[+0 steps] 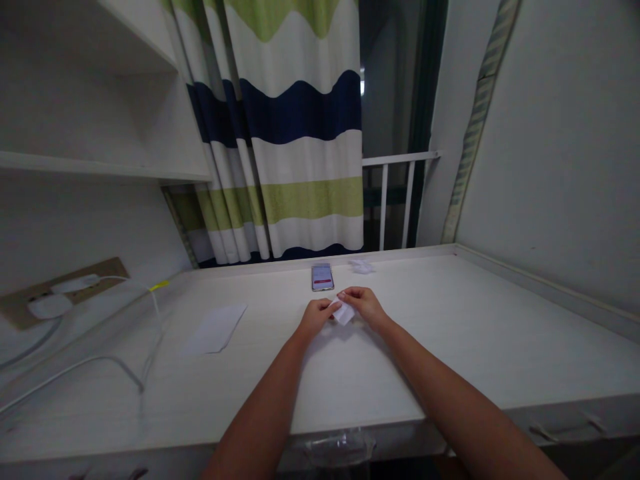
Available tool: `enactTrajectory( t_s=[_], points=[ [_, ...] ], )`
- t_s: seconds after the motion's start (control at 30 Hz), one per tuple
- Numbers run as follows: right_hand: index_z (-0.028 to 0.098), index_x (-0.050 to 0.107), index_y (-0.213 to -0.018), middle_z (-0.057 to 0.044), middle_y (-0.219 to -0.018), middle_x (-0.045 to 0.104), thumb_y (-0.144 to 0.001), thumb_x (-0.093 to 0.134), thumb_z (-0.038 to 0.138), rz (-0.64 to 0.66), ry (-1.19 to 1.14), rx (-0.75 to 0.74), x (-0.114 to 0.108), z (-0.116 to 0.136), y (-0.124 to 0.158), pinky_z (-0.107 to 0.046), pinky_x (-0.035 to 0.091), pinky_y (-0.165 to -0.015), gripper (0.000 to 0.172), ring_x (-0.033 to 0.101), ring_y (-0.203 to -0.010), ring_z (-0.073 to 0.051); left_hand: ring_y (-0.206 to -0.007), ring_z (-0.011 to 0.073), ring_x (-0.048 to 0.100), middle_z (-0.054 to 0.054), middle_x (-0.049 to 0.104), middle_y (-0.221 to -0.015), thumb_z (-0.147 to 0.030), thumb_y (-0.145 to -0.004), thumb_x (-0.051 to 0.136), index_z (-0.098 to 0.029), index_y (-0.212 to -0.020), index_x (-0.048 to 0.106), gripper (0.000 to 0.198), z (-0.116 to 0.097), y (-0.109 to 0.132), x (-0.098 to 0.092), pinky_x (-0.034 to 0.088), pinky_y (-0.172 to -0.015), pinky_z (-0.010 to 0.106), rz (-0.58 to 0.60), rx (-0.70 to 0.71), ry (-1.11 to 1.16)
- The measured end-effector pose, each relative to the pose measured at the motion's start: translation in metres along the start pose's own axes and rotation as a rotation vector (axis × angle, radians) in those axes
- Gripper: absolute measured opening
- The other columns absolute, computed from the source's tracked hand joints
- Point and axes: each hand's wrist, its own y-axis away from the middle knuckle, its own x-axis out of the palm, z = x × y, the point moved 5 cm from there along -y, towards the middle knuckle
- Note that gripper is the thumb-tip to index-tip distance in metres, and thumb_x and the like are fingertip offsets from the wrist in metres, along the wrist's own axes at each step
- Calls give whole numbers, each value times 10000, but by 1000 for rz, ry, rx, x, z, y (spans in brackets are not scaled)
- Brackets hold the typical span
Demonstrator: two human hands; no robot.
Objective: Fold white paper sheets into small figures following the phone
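Note:
Between my two hands, just above the white desk [280, 373], is a small piece of folded white paper [343, 313]. My left hand [317, 315] pinches its left side with thumb and fingers. On the upper right, my right hand [364, 303] grips the same paper between thumb and fingertips. The fingers partly cover the paper, so its exact folds cannot be made out. Right behind my hands lies a phone [323, 277] with its screen lit. A crumpled or folded white paper piece [361, 267] rests beside the phone, to its right.
A few flat white sheets [217, 328] lie on the desk at left. White cables [115, 360] run from a plugged wall socket [65, 293] across the left side. A striped curtain [310, 160] hangs behind. A clear plastic container or bag [340, 448] is below the front edge.

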Motion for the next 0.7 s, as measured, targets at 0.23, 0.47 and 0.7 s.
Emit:
enactTrajectory(
  t_s=[0.23,0.47,0.7],
  points=[
    [135,607,-594,11,-529,580,-522,674,376,-25,-17,18,0,1,1,-220,330,-466,261,461,-461,-86,-473,97,428,-16,474,-454,-510,-608,531,-125,-488,545,403,4,-1,-4,325,-496,221,-17,12,-76],
    [122,613,-614,6,-533,581,-533,663,392,29,14,22,0,-4,1,-208,300,-450,286,448,-454,-77,-458,90,419,-24,458,-422,-498,-602,540,-141,-417,494,404,-3,0,-8,320,-495,218,-65,21,-89],
    [119,614,-597,14,-503,562,-533,660,394,21,27,13,-1,-1,0,-209,291,-453,286,430,-449,-73,-502,103,468,4,521,-507,-514,-567,573,-116,-542,566,399,8,0,-1,382,-537,238,-34,-111,205]
  ],
)
